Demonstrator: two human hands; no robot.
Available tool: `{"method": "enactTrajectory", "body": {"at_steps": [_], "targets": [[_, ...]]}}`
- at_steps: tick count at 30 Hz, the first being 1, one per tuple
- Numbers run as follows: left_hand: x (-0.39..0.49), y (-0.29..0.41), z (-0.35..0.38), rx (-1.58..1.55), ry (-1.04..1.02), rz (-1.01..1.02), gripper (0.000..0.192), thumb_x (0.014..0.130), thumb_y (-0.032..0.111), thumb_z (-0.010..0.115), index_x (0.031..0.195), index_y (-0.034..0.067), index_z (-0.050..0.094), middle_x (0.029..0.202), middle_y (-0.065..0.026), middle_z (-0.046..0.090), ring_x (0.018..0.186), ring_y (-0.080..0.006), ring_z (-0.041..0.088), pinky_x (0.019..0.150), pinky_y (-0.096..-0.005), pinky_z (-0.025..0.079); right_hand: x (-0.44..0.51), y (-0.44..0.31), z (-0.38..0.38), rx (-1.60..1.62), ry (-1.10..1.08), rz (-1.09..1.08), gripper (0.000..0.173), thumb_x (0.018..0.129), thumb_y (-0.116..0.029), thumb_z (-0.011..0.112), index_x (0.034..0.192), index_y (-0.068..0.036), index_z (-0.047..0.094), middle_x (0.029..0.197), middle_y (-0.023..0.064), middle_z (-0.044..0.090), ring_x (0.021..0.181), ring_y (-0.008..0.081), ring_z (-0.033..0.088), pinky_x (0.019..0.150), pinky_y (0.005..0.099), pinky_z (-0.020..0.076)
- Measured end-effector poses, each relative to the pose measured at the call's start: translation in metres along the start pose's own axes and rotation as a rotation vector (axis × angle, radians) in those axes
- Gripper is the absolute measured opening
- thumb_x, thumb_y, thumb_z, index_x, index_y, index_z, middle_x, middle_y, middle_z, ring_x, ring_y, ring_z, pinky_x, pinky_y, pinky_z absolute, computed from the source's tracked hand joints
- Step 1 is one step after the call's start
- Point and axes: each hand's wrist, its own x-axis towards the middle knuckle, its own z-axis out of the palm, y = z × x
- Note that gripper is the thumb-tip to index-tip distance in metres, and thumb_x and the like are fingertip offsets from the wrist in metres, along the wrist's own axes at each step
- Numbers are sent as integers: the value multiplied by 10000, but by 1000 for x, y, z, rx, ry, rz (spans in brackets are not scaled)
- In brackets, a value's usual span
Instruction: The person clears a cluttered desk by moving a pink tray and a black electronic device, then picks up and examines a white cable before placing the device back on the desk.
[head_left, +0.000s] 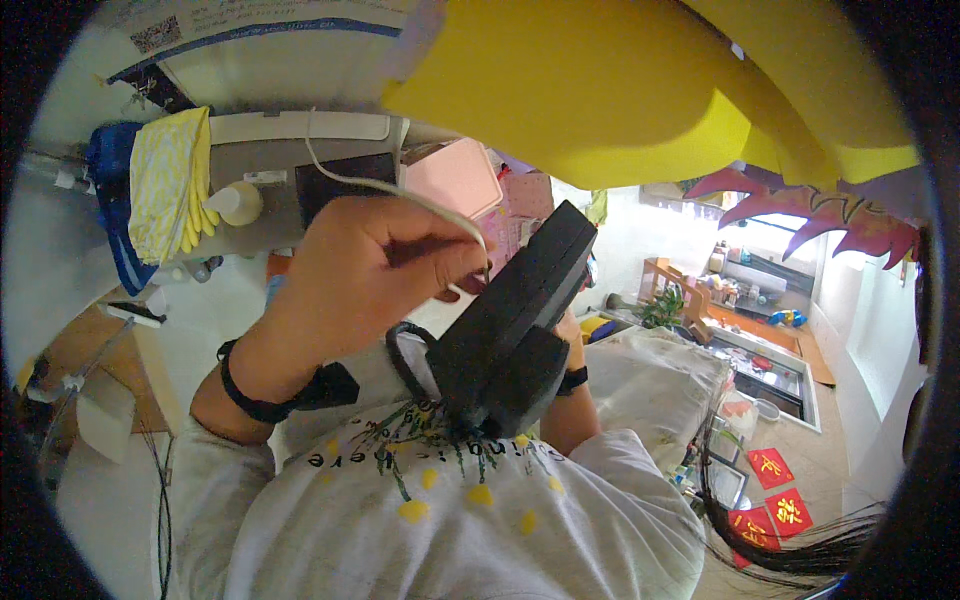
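Note:
My left hand (375, 277) is raised in front of my chest at the left, its thumb and fingers pinching a thin white cord (375, 182). The cord runs from the upper left over the back of the hand, and a short end shows under the fingers. Beside the fingertips, a bulky black box-shaped device (517, 292) slants across the middle, with a black strap loop (405, 360) at its lower left. My right hand (570, 330) is mostly hidden behind the device; its grip does not show. Both wrists wear black bands.
Large yellow fabric (585, 90) hangs close above. At the left, yellow gloves (169, 187) hang near a cream bottle (238, 204). A pink lidded box (454, 180) stands beyond my hands. At the right are a covered surface (645, 375), a potted plant (664, 306) and a wooden rack (675, 300).

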Motion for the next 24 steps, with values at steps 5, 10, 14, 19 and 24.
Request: {"method": "enactTrajectory", "body": {"at_steps": [5, 10, 14, 19, 24], "targets": [[9, 8, -6, -59, -46, 27, 118, 814, 93, 641, 858, -15, 658, 707, -70, 647, 643, -107, 620, 585, -231, 514, 11, -2, -4, 31, -114, -18, 738, 551, -446, 816, 1062, 30, 576, 1118, 66, 593, 1007, 181, 558, 870, 313, 437], [5, 16, -7, 36, -2, 70, 128, 786, 96, 665, 845, -17, 661, 709, -71, 652, 638, -105, 618, 590, -231, 504, 14, 0, -8, 58, -168, -34, 739, 542, -438, 824, 1057, 32, 579, 1112, 66, 595, 1006, 181, 557, 867, 309, 435], [5, 16, -7, 158, 52, 96, 131, 764, 101, 679, 835, -8, 665, 710, -78, 654, 629, -101, 615, 585, -236, 491, 14, -2, -10, 68, -194, -40, 739, 534, -432, 830, 1053, 34, 582, 1108, 66, 597, 1005, 182, 557, 865, 306, 434], [0, 20, -10, 426, 104, 216, 146, 755, 131, 685, 806, -3, 657, 714, -98, 641, 632, -142, 617, 587, -245, 484, 11, -10, -7, 12, -153, -1, 763, 513, -425, 842, 1057, 41, 581, 1060, 57, 615, 987, 163, 560, 843, 286, 432], [3, 16, -18, 620, 91, 399, 139, 743, 122, 678, 792, -3, 641, 794, -113, 620, 710, -202, 608, 621, -267, 481, 9, -12, 1, -40, -124, -34, 673, 606, -414, 800, 1050, 43, 583, 1015, 41, 626, 912, 130, 573, 806, 264, 438]]}}
